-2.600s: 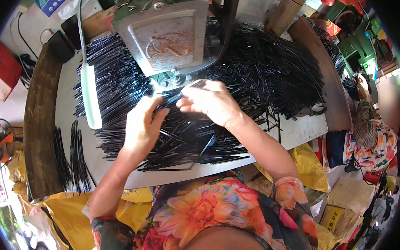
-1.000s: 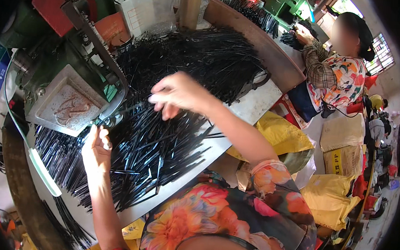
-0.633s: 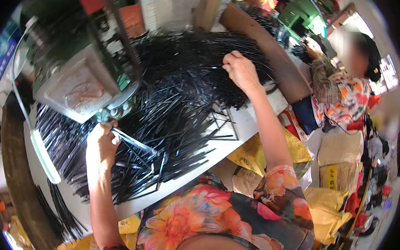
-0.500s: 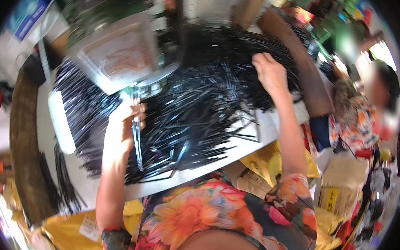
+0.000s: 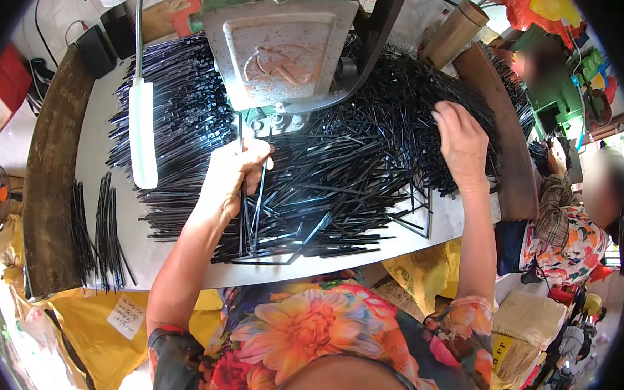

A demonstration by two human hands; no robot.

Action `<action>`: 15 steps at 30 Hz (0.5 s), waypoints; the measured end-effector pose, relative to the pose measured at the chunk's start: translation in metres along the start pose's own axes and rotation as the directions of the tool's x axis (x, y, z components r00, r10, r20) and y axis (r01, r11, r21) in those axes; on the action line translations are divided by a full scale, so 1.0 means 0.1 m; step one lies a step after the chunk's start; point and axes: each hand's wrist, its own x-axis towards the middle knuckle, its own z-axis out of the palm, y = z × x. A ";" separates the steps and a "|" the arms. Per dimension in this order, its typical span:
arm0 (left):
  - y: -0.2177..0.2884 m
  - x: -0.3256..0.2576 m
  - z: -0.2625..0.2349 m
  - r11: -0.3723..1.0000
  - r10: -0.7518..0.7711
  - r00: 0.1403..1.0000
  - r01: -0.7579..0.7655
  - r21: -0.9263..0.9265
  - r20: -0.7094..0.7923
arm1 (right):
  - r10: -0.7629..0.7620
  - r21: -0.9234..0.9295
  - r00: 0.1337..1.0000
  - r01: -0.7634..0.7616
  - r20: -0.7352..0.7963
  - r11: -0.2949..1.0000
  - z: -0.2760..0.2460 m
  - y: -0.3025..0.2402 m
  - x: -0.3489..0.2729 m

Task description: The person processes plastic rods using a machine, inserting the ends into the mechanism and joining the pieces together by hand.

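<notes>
A big heap of thin black rods (image 5: pixel 350 161) covers the white table (image 5: pixel 179 258). My left hand (image 5: pixel 233 170) is closed on a black rod (image 5: pixel 243 212) that stands almost upright, its top end just under the green and grey machine head (image 5: pixel 278 39). My right hand (image 5: pixel 461 143) reaches to the right side of the heap, fingers spread over the rods there; whether it grips any I cannot tell.
A white lamp bar (image 5: pixel 143 134) lies left of the machine. Small bundles of rods (image 5: pixel 99 228) lie at the table's left. A curved wooden rail (image 5: pixel 48 179) bounds the left, another (image 5: pixel 505 135) the right. A person in a patterned top (image 5: pixel 567 225) sits at right. Yellow sacks (image 5: pixel 422 266) sit below.
The view has swung back over the machine. My left hand has lifted a rod up to the machine head. My right hand has stayed out on the right side of the heap.
</notes>
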 end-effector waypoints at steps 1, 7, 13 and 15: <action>-0.01 0.00 -0.01 1.000 -0.004 1.000 0.004 0.003 -0.001 | -0.090 0.042 0.995 0.091 -0.034 0.995 -0.06 -0.17 0.10; 0.02 -0.04 -0.01 0.998 0.056 0.998 -0.057 0.018 0.027 | -0.037 0.766 0.918 -0.306 0.394 0.566 0.38 -1.05 0.14; 0.04 -0.05 0.01 1.000 0.003 0.999 -0.002 0.018 -0.048 | -0.108 0.721 0.724 -0.689 0.681 -0.074 0.68 -1.28 0.31; 0.06 -0.05 -0.01 1.000 -0.008 1.000 0.009 0.006 -0.029 | -0.111 0.672 0.698 -0.713 0.707 -0.200 0.71 -1.32 0.33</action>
